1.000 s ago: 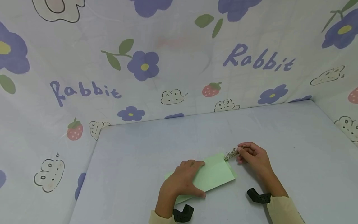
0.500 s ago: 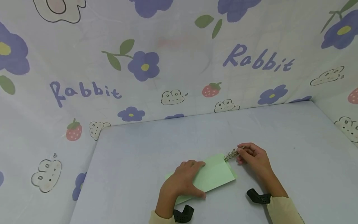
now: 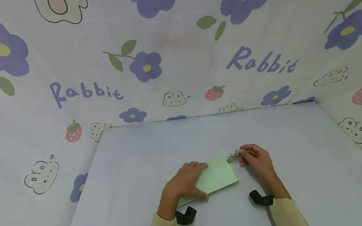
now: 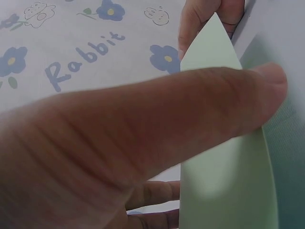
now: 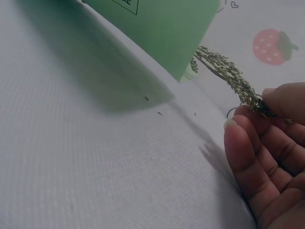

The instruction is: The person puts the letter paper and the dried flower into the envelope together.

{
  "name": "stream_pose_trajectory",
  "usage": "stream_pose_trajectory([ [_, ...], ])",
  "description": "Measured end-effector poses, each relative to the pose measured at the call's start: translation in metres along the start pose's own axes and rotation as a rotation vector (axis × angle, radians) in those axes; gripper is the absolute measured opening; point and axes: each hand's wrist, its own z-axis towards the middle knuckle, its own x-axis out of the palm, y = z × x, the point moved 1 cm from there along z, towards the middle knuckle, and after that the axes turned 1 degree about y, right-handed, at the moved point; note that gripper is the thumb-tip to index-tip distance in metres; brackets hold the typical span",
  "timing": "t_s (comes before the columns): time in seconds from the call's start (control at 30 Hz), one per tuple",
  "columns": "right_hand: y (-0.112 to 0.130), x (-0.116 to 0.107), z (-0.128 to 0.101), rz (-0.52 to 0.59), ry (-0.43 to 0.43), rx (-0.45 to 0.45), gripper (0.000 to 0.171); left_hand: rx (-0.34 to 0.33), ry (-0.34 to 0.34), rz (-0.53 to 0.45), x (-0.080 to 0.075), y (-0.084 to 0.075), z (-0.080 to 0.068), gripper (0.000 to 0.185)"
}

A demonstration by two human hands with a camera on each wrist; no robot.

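A pale green paper packet [image 3: 217, 177], with two layers at its right end, slants above the white tabletop. My left hand [image 3: 183, 180] spans it from above and holds it, thumb by the near edge and fingers at the far edge. In the left wrist view the thumb crosses the packet [image 4: 214, 171], and the other fingers partly vanish behind it. My right hand [image 3: 257, 158] pinches a dried plant sprig [image 5: 228, 71] between thumb and fingers. The sprig's other end goes in at the packet's upper right corner, where paper hides it. Dark printing shows on the packet's underside [image 5: 167, 38].
Black curved wrist mounts [image 3: 261, 198] sit on both forearms. Tiny dark crumbs [image 5: 160, 113] lie on the white tabletop [image 3: 158, 147] below the packet. Behind the table hangs a printed cloth [image 3: 186, 62] with flowers, strawberries and rabbits.
Both hands, the packet and the sprig stay practically still. Only the cloth at the left and back shifts slightly.
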Motion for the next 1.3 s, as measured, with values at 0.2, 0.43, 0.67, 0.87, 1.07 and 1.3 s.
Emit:
stream_pose_trajectory([
  [0.2,-0.0011,0.0004,0.0007,-0.013,-0.002,-0.006,0.034,-0.007,0.005,-0.009,-0.0003,-0.0003,0.0003,0.097],
  [0.43,-0.0017,0.0008,0.0010,-0.018,-0.005,-0.002,0.034,-0.006,0.006,0.003,0.0002,0.0000,0.0003,0.098],
  [0.67,-0.0025,0.0009,0.0003,-0.008,-0.007,0.009,0.035,-0.004,0.003,0.011,0.0014,0.0005,0.0006,0.097],
  [0.87,-0.0037,0.0001,-0.0002,-0.004,0.000,0.002,0.035,-0.012,0.006,0.009,0.0011,0.0004,0.0007,0.097],
  [1.07,-0.0038,-0.0002,-0.0001,-0.003,0.004,-0.003,0.035,-0.009,0.006,0.006,-0.0002,-0.0005,-0.0002,0.097],
  [1.3,-0.0043,-0.0007,0.0008,-0.007,0.002,-0.002,0.034,-0.003,0.001,0.007,-0.0005,-0.0001,-0.0001,0.096],
])
